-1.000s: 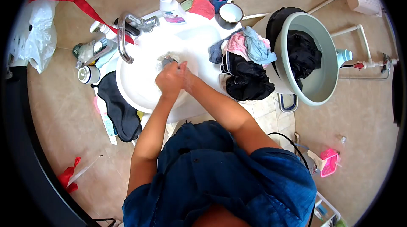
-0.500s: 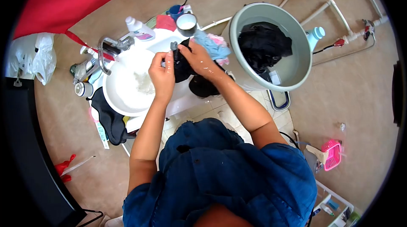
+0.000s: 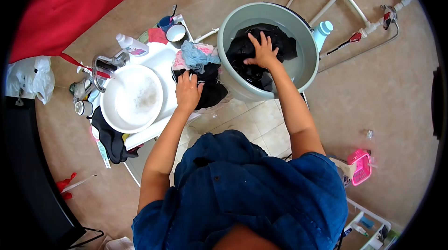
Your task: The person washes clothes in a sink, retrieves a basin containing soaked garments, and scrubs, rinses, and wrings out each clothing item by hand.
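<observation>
My right hand [image 3: 263, 54] is over the large grey-green tub [image 3: 306, 70], fingers spread, at the black wet cloth [image 3: 285, 45] that lies in water there. Whether the fingertips touch that cloth is hard to tell. My left hand [image 3: 187, 94] rests with its fingers stretched out on a pile of black clothes [image 3: 212, 93] at the right end of the sink. A light blue cloth [image 3: 197, 56] and a pink one lie against that pile. Neither hand grips anything that I can see.
A white basin [image 3: 156, 93] with cloudy water sits under the tap [image 3: 98, 75]. Behind it stand a white bottle [image 3: 132, 45], a dark cup [image 3: 177, 34] and a blue cup with a toothbrush. A light blue bottle [image 3: 322, 33] is beside the tub, near white pipes [image 3: 352, 9].
Both hands held a black cloth together over the sink before. Now they are apart: my right hand has moved right to the tub, and my left lies on the black pile.
</observation>
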Motion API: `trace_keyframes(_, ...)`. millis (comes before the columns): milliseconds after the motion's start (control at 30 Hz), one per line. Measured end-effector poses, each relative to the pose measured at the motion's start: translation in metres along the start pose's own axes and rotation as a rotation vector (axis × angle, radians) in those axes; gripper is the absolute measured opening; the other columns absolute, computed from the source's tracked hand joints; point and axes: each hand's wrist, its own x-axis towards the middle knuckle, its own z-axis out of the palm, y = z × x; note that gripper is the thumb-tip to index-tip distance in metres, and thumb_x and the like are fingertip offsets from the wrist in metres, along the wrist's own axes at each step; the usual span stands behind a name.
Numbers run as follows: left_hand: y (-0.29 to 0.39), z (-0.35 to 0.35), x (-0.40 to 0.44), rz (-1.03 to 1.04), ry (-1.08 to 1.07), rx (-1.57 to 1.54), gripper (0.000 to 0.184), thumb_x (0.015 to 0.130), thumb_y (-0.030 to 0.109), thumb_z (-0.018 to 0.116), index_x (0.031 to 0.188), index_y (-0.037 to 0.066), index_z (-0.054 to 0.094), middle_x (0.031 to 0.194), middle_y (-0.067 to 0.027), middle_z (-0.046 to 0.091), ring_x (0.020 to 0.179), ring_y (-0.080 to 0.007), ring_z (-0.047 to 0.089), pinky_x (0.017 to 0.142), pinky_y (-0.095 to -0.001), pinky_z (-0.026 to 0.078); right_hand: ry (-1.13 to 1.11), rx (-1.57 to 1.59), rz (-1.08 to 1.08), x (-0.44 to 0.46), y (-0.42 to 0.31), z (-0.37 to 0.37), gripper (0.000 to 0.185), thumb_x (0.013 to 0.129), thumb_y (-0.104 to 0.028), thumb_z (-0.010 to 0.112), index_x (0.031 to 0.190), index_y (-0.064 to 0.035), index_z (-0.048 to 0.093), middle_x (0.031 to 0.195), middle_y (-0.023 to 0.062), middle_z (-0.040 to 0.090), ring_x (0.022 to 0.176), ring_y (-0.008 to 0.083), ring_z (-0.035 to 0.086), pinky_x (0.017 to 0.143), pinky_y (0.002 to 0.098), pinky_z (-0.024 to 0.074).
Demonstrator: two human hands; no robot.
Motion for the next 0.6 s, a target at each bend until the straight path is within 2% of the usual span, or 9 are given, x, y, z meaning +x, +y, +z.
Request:
trace_keyframes(67, 0.005, 0.0, 0.002, -0.011, -0.02, 0.033, 0.032, 0.076, 0.021, 0.072, 0.098, 0.004, 0.057, 0.121, -0.02, 0.052, 0.102, -0.0364, 0.051, 0.08, -0.0443, 0.047, -0.124, -0.077, 0.098, 0.008, 0.008, 0.015, 0.101, 0.061, -0.033, 0.087, 0.144, -0.0339, 0.029, 0.154, 0.0115, 0.018, 0.141, 0.0392, 0.016, 0.102, 0.0682, 0.0272)
trace_keyframes(167, 0.012, 0.002, -0.003, -0.034, -0.029, 0.056, 0.032, 0.076, 0.021, 0.072, 0.099, 0.005, 0.057, 0.124, -0.02, 0.05, 0.105, -0.037, 0.05, 0.079, -0.0448, 0.048, -0.051, -0.033, 0.023, 0.022, 0.026, 0.028, 0.099, 0.061, -0.035, 0.087, 0.143, -0.0332, 0.032, 0.153, 0.0111, 0.022, 0.141, 0.0388, 0.017, 0.101, 0.067, 0.0304)
trace_keyframes(200, 0.011, 0.002, -0.002, -0.041, -0.022, 0.048, 0.032, 0.076, 0.021, 0.072, 0.099, 0.005, 0.057, 0.125, -0.02, 0.049, 0.105, -0.0372, 0.05, 0.079, -0.0449, 0.048, 0.062, -0.098, -0.018, 0.024, 0.029, 0.033, 0.088, 0.062, -0.032, 0.086, 0.138, -0.0284, 0.041, 0.144, 0.013, 0.037, 0.135, 0.0396, 0.031, 0.099, 0.0577, 0.0394)
trace_keyframes(300, 0.014, -0.008, -0.002, -0.067, 0.004, -0.033, 0.039, 0.076, 0.019, 0.073, 0.107, 0.004, 0.057, 0.134, -0.022, 0.042, 0.112, -0.0399, 0.048, 0.085, -0.0453, 0.047, 0.117, 0.091, -0.015, 0.043, 0.047, 0.04, 0.072, 0.064, -0.026, 0.083, 0.128, -0.0225, 0.051, 0.128, 0.0151, 0.053, 0.121, 0.0394, 0.049, 0.093, 0.0472, 0.0468)
trace_keyframes(333, 0.016, -0.015, -0.004, -0.045, 0.055, -0.059, 0.041, 0.075, 0.019, 0.073, 0.11, 0.004, 0.057, 0.136, -0.0225, 0.04, 0.113, -0.0404, 0.047, 0.086, -0.0452, 0.047, 0.226, 0.163, -0.007, 0.045, 0.053, 0.038, 0.06, 0.066, -0.022, 0.08, 0.121, -0.017, 0.056, 0.111, 0.0172, 0.064, 0.104, 0.0391, 0.06, 0.088, 0.0432, 0.0498)
trace_keyframes(367, 0.017, -0.022, -0.005, -0.02, 0.109, -0.084, 0.044, 0.075, 0.018, 0.073, 0.113, 0.004, 0.057, 0.138, -0.0231, 0.038, 0.115, -0.041, 0.047, 0.088, -0.045, 0.047, 0.179, 0.219, 0.097, 0.051, 0.061, 0.033, 0.063, 0.066, -0.024, 0.078, 0.124, -0.0148, 0.055, 0.102, 0.0177, 0.067, 0.096, 0.0355, 0.064, 0.084, 0.0439, 0.0502)
trace_keyframes(400, 0.019, -0.029, -0.007, -0.03, 0.081, -0.085, 0.051, 0.074, 0.017, 0.074, 0.12, 0.005, 0.055, 0.142, -0.0225, 0.034, 0.118, -0.0421, 0.046, 0.091, -0.0442, 0.047, 0.215, 0.251, 0.135, 0.052, 0.066, 0.028, 0.062, 0.066, -0.024, 0.078, 0.124, -0.0153, 0.056, 0.103, 0.0181, 0.067, 0.097, 0.0359, 0.064, 0.085, 0.0434, 0.05)
trace_keyframes(467, 0.021, -0.042, -0.008, -0.01, 0.059, -0.036, 0.052, 0.073, 0.017, 0.075, 0.12, 0.005, 0.056, 0.143, -0.0204, 0.036, 0.114, -0.0405, 0.048, 0.087, -0.0436, 0.049, 0.309, 0.334, 0.179, 0.058, 0.084, 0.024, 0.061, 0.067, -0.028, 0.076, 0.124, -0.0158, 0.057, 0.103, 0.0193, 0.067, 0.099, 0.0363, 0.064, 0.086, 0.0429, 0.0498)
trace_keyframes(600, 0.02, -0.052, -0.011, -0.059, -0.028, 0.0, 0.051, 0.075, 0.02, 0.074, 0.121, 0.006, 0.057, 0.143, -0.0165, 0.039, 0.11, -0.0378, 0.052, 0.087, -0.0425, 0.048, 0.471, 0.607, 0.233, 0.062, 0.113, -0.006, 0.064, 0.065, -0.022, 0.072, 0.126, -0.0088, 0.056, 0.105, 0.0232, 0.066, 0.102, 0.0375, 0.063, 0.09, 0.0413, 0.0482)
